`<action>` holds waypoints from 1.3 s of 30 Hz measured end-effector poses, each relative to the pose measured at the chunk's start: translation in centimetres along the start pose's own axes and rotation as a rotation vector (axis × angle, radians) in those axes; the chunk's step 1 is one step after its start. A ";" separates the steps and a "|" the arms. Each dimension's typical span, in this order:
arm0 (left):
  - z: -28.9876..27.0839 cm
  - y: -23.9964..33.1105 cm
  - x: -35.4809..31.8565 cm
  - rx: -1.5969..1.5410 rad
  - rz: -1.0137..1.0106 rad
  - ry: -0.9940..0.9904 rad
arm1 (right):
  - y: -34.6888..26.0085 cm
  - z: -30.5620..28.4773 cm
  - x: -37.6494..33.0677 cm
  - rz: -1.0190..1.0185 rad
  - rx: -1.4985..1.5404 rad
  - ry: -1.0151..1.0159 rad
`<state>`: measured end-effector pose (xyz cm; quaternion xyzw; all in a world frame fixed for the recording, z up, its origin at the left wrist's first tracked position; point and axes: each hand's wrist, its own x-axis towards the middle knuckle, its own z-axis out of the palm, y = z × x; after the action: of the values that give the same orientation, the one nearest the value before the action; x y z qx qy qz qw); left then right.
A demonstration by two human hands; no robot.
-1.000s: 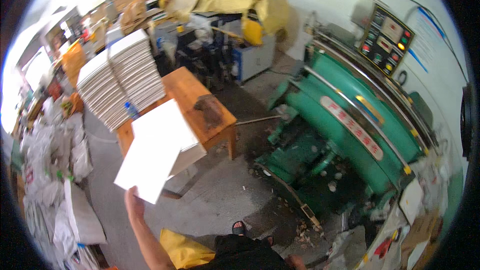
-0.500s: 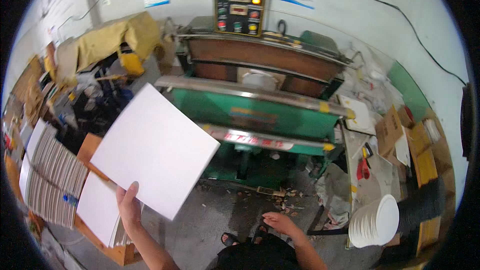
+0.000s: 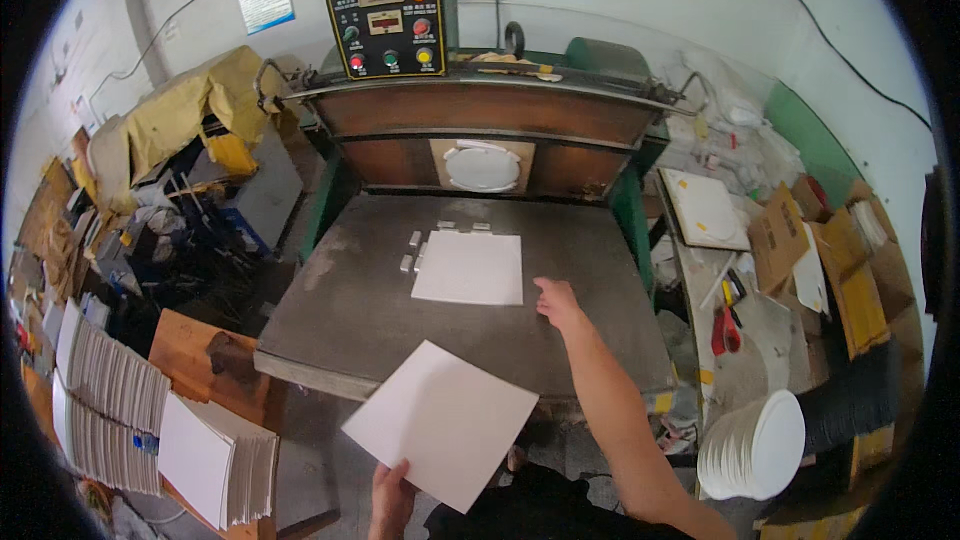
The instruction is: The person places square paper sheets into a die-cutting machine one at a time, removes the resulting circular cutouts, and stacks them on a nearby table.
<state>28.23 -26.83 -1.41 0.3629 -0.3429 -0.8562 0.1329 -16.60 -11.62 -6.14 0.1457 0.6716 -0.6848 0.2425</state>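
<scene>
My left hand grips a white square card sheet by its near-left edge, thumb on top. The sheet is held in front of me, close to the near edge of the grey press bed. On the bed lies another white card sheet, with small grey stop blocks along its left and far sides. My right hand reaches over the bed, just off that sheet's right edge; its index finger points out and it holds nothing. Behind, a round white die plate is fixed to the brown upright platen.
A control box stands above the press. At left are stacks of white card on a wooden stand. At right, a side table holds red-handled scissors, a white board and a stack of white round discs.
The green front panel has swung away, and the grey bed with a card sheet on it now shows. My left hand brought its sheet rightward and lower; my right hand reached forward from my lap.
</scene>
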 end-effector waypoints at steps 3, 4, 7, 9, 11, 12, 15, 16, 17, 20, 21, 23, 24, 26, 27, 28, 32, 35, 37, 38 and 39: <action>-0.8 -1.8 -1.5 0.065 -0.026 0.127 | 1.7 5.6 4.4 0.150 -0.075 -0.001; 0.0 -1.5 -1.0 0.130 -0.086 0.121 | 3.1 3.7 8.0 0.113 0.083 -0.061; 1.9 -0.9 -1.1 0.069 -0.073 0.165 | 4.9 5.9 10.3 0.215 0.344 -0.325; 3.6 -0.3 0.2 0.017 -0.092 0.079 | 2.0 5.3 10.7 0.330 0.248 -0.258; 5.3 -0.5 2.6 0.037 -0.103 0.025 | -0.5 3.9 11.0 0.402 0.216 -0.358; 6.4 -0.9 4.4 0.017 -0.111 -0.014 | -1.5 2.9 10.6 0.345 0.304 -0.375; 10.6 -2.8 12.1 -0.037 -0.094 -0.111 | -4.5 -1.4 9.2 0.126 0.595 -0.579; 11.9 -3.5 15.0 -0.063 -0.060 -0.101 | -5.1 -2.3 7.5 0.068 0.579 -0.553; 13.0 -3.8 17.7 -0.062 -0.047 -0.094 | -5.7 -3.9 5.4 0.009 0.565 -0.526; 16.2 -4.5 26.3 -0.046 -0.012 -0.091 | -7.0 -10.2 -0.9 -0.147 0.597 -0.331; 17.3 -4.8 28.8 -0.066 -0.040 -0.064 | -6.8 -12.6 -2.4 -0.191 0.609 -0.280; 18.6 -4.8 32.2 -0.097 -0.102 -0.002 | -4.4 -18.1 -4.9 -0.199 0.557 -0.133; 18.6 -4.8 33.0 -0.109 -0.113 -0.025 | -1.7 -21.1 -6.1 -0.322 0.396 -0.120; 17.1 -4.6 33.7 -0.132 -0.147 -0.058 | 0.4 -23.7 -10.1 -0.346 0.388 -0.054; 16.6 -4.3 33.1 -0.180 -0.205 -0.153 | 0.1 -23.6 -13.3 -0.257 0.543 0.006; 16.6 -4.4 32.1 -0.056 -0.182 -0.096 | 1.2 -24.1 -15.8 -0.203 0.533 0.165; 17.0 -5.5 30.5 0.689 0.229 0.026 | 6.4 -25.3 -22.7 -0.246 0.406 0.433; 24.0 -7.6 32.8 1.257 0.770 -0.092 | 7.8 -23.5 -25.2 -0.207 0.326 0.529; 28.4 -7.7 33.1 1.659 0.868 -0.134 | 7.0 -21.0 -27.0 -0.261 0.316 0.531; 29.3 -8.2 33.7 1.855 0.920 -0.143 | 6.8 -20.1 -28.0 -0.291 0.308 0.535; 29.7 -8.2 34.5 1.885 0.855 -0.152 | 7.2 -19.8 -29.1 -0.295 0.319 0.515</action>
<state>-16.98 -22.74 -10.40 0.1127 -0.9812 -0.1426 0.0656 9.09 12.08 1.94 0.2511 0.6090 -0.7497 -0.0627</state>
